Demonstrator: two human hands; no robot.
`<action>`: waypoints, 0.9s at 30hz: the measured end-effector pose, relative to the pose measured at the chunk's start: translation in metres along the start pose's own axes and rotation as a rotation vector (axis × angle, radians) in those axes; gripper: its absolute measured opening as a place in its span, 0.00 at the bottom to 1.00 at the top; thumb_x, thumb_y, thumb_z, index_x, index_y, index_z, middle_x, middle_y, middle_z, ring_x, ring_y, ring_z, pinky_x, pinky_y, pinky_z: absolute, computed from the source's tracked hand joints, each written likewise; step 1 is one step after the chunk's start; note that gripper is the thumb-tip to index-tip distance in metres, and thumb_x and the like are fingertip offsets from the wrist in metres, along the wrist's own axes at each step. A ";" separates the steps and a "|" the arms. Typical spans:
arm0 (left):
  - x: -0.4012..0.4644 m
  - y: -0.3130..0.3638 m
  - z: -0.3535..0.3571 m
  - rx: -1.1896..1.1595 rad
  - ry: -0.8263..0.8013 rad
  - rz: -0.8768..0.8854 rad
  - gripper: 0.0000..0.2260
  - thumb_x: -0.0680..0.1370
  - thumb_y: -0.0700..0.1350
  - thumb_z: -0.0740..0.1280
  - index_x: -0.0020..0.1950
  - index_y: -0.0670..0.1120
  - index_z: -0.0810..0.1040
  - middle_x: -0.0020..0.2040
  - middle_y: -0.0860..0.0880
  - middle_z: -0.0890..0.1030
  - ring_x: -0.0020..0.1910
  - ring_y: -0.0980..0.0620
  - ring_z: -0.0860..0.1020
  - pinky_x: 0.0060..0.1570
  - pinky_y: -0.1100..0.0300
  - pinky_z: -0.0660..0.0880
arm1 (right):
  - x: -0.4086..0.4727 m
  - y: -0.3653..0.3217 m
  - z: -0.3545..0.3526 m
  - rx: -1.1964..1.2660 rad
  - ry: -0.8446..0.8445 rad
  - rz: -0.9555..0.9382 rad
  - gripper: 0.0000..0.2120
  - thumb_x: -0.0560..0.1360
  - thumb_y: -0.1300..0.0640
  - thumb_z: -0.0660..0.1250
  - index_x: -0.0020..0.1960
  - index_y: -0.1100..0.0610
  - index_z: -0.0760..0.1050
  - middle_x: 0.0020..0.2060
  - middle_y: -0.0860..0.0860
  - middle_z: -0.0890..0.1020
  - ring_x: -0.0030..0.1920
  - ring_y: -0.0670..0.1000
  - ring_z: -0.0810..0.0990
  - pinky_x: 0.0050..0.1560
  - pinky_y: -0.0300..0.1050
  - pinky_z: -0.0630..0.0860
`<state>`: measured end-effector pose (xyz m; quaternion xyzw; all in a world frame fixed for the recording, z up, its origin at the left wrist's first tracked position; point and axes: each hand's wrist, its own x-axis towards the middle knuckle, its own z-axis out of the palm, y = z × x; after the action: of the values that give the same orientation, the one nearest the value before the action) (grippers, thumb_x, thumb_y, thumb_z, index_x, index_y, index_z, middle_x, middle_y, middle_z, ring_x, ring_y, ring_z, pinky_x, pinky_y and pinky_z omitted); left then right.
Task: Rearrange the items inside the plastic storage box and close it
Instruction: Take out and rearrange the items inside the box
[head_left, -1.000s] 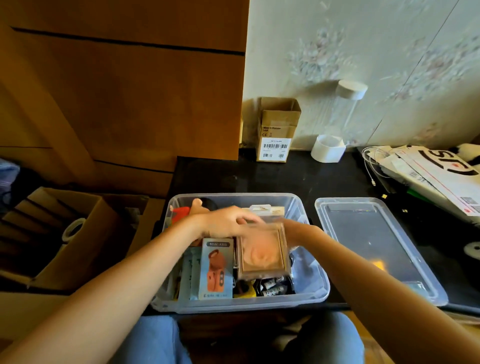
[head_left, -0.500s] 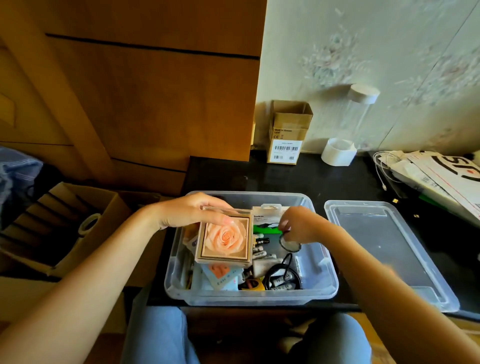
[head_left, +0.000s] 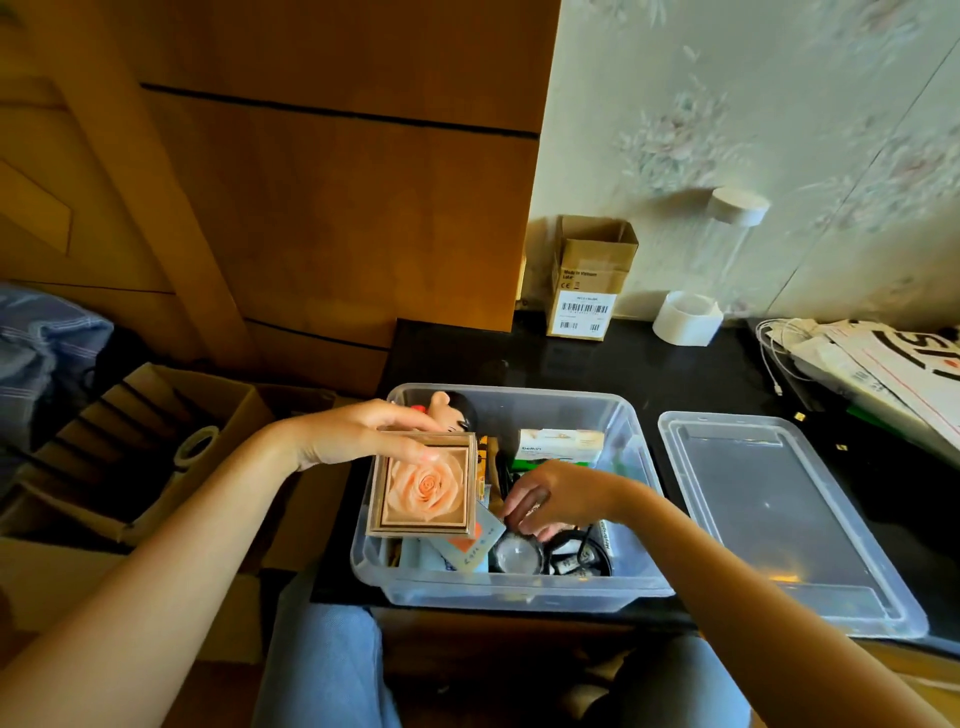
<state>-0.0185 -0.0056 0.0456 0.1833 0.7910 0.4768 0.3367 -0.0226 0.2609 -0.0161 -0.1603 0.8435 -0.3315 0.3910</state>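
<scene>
A clear plastic storage box (head_left: 519, 595) stands open at the near edge of a black table. My left hand (head_left: 358, 434) grips a square box with a peach rose (head_left: 423, 486) by its far edge, holding it over the storage box's left side. My right hand (head_left: 553, 499) reaches down into the middle of the storage box, fingers curled over a round clear lens-like item (head_left: 514, 556); whether it grips that item is unclear. Inside also lie a white and green carton (head_left: 561, 447), a doll head (head_left: 452, 410), black cables (head_left: 576, 558) and small packets. The clear lid (head_left: 779, 519) lies flat to the right.
An open cardboard carton with barcode labels (head_left: 589, 280) and a white tape roll (head_left: 685, 318) stand by the wall. Papers and a white cable (head_left: 883, 364) lie at the far right. An open cardboard box with tape (head_left: 156, 441) sits on the floor to the left.
The rose box has moved left, from over the box's middle to its left side, in my left hand alone. My right hand let go of it and dropped forward among the items.
</scene>
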 end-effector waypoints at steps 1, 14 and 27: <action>-0.001 -0.001 -0.002 0.005 -0.004 -0.005 0.18 0.74 0.49 0.68 0.63 0.51 0.77 0.57 0.52 0.81 0.58 0.56 0.79 0.53 0.66 0.74 | 0.001 0.000 -0.001 -0.023 0.023 0.003 0.14 0.74 0.67 0.67 0.58 0.62 0.76 0.55 0.58 0.81 0.53 0.54 0.81 0.47 0.38 0.79; 0.000 -0.010 0.006 -0.019 0.043 -0.028 0.21 0.68 0.52 0.72 0.60 0.54 0.76 0.56 0.52 0.81 0.55 0.56 0.80 0.52 0.62 0.77 | 0.012 0.014 -0.010 -0.521 0.330 0.111 0.16 0.77 0.62 0.60 0.63 0.56 0.75 0.62 0.53 0.76 0.59 0.54 0.75 0.55 0.41 0.71; 0.032 0.019 0.003 0.021 -0.038 0.069 0.19 0.74 0.50 0.69 0.64 0.49 0.74 0.60 0.46 0.78 0.60 0.51 0.77 0.61 0.55 0.74 | 0.021 0.038 -0.033 -0.400 0.445 0.145 0.23 0.75 0.70 0.55 0.67 0.57 0.70 0.64 0.54 0.76 0.63 0.55 0.74 0.63 0.46 0.70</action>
<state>-0.0397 0.0252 0.0493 0.2233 0.7827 0.4761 0.3330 -0.0618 0.2912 -0.0382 -0.0969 0.9662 -0.1569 0.1800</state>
